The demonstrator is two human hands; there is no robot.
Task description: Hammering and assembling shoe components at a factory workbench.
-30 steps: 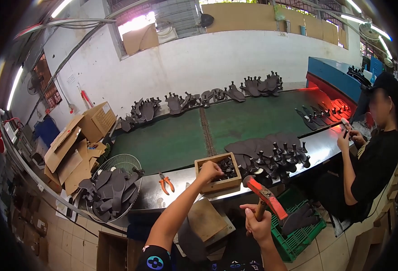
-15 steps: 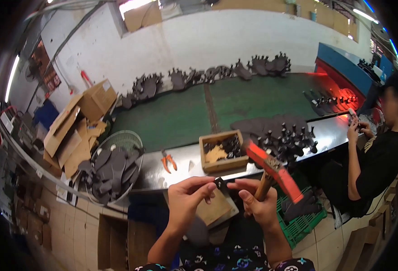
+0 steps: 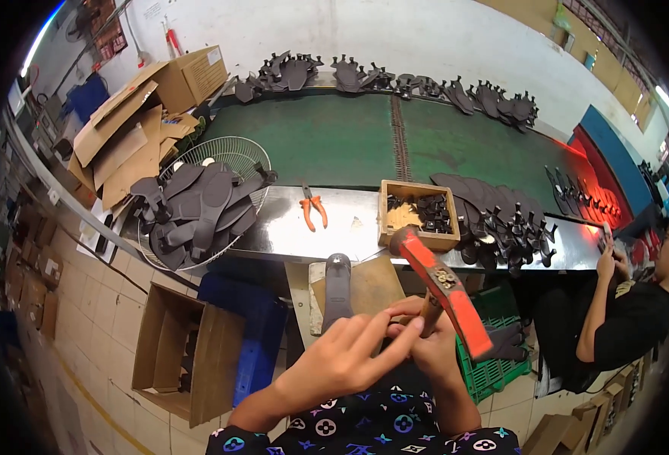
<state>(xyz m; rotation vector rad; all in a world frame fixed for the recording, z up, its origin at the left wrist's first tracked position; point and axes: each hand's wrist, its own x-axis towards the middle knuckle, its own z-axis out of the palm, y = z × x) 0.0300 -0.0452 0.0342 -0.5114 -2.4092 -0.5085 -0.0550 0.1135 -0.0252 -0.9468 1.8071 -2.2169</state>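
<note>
Hands are seen low in the head view, brought together above a wooden block in front of the steel worktop. The right hand is wrapped around the wooden handle of a hammer, so its grip is clamped on that handle; the hammer's orange-red head is tilted up and to the left, just before the wooden box. The left hand is laid against the right, its fingers stretched toward the right hand's fingertips; whether a small piece is pinched there cannot be told, and its grip is not shown clearly. A dark sole-shaped piece is stood on the block, just left of the hands.

On the worktop, the wooden box is filled with small dark and tan parts. Orange-handled pliers are laid to its left. A wire basket is heaped with dark soles at the left end. More dark soles are piled to the right of the box. A green conveyor belt is seen behind. Cardboard boxes are stacked at the far left. A seated person is seen at the right.
</note>
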